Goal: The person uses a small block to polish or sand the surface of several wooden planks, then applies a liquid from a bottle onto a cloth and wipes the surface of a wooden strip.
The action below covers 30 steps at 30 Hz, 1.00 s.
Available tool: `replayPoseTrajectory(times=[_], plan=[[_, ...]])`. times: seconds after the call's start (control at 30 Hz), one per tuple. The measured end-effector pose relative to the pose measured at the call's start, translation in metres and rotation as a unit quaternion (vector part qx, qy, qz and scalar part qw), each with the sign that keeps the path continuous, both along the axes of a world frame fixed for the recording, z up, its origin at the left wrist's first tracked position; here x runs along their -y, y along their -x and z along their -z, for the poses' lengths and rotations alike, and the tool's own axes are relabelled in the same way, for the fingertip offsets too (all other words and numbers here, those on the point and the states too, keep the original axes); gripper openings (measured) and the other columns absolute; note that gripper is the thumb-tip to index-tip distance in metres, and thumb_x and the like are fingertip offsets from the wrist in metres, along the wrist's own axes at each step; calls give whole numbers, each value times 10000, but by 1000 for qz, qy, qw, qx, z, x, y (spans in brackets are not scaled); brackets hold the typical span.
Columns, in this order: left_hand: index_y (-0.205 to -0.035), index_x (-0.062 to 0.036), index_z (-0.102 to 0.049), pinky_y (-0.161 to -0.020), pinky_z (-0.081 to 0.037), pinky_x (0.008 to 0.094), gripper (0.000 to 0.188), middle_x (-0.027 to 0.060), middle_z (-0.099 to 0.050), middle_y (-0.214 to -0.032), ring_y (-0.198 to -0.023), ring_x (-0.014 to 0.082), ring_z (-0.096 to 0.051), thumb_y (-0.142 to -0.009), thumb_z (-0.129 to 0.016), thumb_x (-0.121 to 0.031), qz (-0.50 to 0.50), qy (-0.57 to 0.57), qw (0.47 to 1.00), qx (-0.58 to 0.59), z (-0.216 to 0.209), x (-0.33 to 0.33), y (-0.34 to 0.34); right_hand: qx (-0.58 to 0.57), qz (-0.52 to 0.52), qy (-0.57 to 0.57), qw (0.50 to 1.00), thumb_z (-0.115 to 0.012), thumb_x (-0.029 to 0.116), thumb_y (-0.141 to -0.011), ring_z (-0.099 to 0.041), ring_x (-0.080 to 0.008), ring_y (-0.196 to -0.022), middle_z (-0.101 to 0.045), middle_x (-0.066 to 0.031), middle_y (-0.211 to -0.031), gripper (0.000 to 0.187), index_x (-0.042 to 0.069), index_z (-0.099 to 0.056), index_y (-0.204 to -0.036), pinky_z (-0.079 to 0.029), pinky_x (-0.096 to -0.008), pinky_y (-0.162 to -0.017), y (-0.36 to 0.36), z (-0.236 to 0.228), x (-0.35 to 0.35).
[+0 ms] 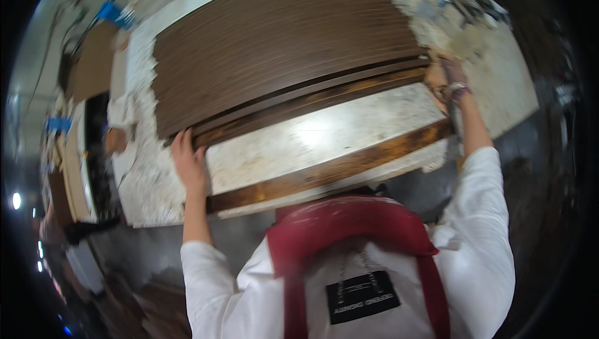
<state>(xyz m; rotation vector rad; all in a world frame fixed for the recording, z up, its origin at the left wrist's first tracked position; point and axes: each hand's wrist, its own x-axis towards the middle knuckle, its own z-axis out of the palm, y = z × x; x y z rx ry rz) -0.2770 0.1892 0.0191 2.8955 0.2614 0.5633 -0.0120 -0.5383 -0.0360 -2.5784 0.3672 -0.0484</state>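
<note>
Many long dark brown wooden slats (pixel 281 45) lie side by side on a pale worktable (pixel 299 130). Along their near side is a wooden strip with a mottled, scorched-looking face (pixel 312 102). My left hand (pixel 189 161) grips this strip's left end, fingers over the far side and thumb toward me. At the right end is my right hand (pixel 452 77), blurred, beside a tan crumpled piece (pixel 435 80); its fingers are hard to make out. A separate mottled brown board (pixel 331 170) lies nearer me along the table's front edge, between my forearms.
Scraps and small clutter (pixel 458 2) lie at the far right of the table. To the left stand a brown cardboard piece (pixel 93 61) and a blue object (pixel 115 14). My red apron (pixel 349 226) is close to the table's front edge.
</note>
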Motion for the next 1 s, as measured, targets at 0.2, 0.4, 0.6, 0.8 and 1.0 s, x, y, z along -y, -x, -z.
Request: replayPoseTrajectory(times=[0.2, 0.4, 0.6, 0.8, 1.0], plan=[[-926, -83, -656, -768, -488, 385, 323, 73, -588, -1084, -924, 297, -580, -689, -781, -263, 52, 45, 996, 56, -3, -21, -43, 95, 133, -410, 897, -480, 209, -973, -539, -219, -1132, -570, -79, -1275, 368, 49, -564, -1293, -469, -340, -910, -40, 38, 106], [-1158, -34, -552, -802, -482, 357, 502, 102, -560, -1127, -966, 261, -574, -725, -781, -147, -96, 130, 984, 73, 4, -65, 11, 204, -14, -190, 960, -446, 102, -978, -567, -182, -1130, -551, -93, -1314, 397, 41, -477, -1369, -448, -291, -981, -1, -49, -45], [-1212, -20, -512, -816, -469, 316, 540, 96, -576, -1102, -880, 174, -567, -746, -767, -115, -89, 366, 926, 22, 13, -80, 5, 107, -284, -332, 893, -569, 103, -904, -605, -202, -988, -603, -98, -1120, 334, 51, -549, -1234, -498, -302, -871, 53, -41, -259], [-1229, -5, -499, -743, -485, 254, 554, 73, -581, -1036, -751, 120, -576, -750, -764, -86, -37, 451, 892, 2, 30, -91, 9, 105, -381, -137, 908, -551, -23, -807, -592, -179, -1004, -617, -72, -1088, 353, 23, -585, -1154, -468, -281, -873, 98, -62, -395], [-1092, -16, -604, -742, -471, 261, 395, 99, -596, -1055, -776, 145, -560, -737, -764, -83, 74, 421, 903, -44, 31, -108, 18, -49, -207, -446, 869, -521, -85, -801, -573, -163, -1050, -603, -88, -1151, 417, 25, -562, -1201, -469, -299, -921, 105, -67, -415]])
